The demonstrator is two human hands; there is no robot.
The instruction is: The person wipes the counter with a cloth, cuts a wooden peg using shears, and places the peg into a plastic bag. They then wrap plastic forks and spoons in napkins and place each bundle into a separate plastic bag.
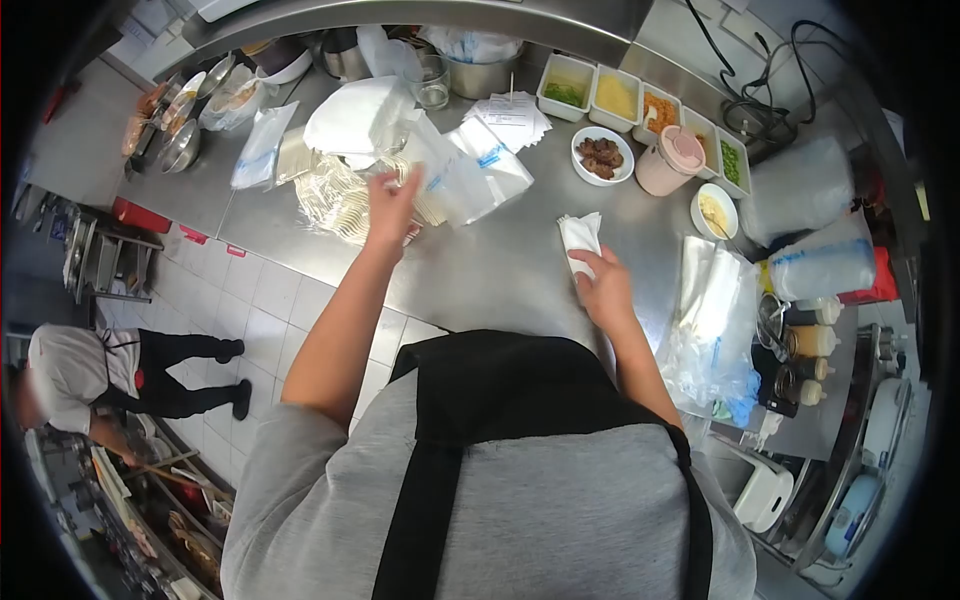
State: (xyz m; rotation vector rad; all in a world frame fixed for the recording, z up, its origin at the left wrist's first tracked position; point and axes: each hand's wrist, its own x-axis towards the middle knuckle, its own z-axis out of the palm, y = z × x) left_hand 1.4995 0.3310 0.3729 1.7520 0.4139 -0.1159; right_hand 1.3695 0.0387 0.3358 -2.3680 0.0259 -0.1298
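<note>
1. A small white folded paper napkin [581,240] lay on the stainless-steel counter [500,270], pinned at its near edge under the right hand [603,290]; the fingers were curled down over it, holding it flat against the metal.
2. The left hand [392,203] was stretched well away from the right one, reaching over a heap of clear plastic-wrapped cutlery [335,205]. Its fingers were bent and touched the top of the heap — whether they gripped a piece could not be told.
3. Just beyond the left hand lay several white paper bags with blue print [470,170], overlapping one another, and a larger white folded sheet [352,115] behind them.
4. Beyond the right hand stood a round white bowl of dark brown meat pieces [602,155], and beside that a pink lidded plastic jug [670,160].
5. Further off ran a row of rectangular white tubs holding green, yellow and orange toppings [615,95].
6. To the outside of the right hand lay a stack of clear plastic bags [712,320], with brown-filled squeeze bottles [812,342] past it.
7. Far off on the left-hand side, across the white tiled floor [250,300], another person in a grey shirt and dark trousers [110,375] bent over a work surface.
</note>
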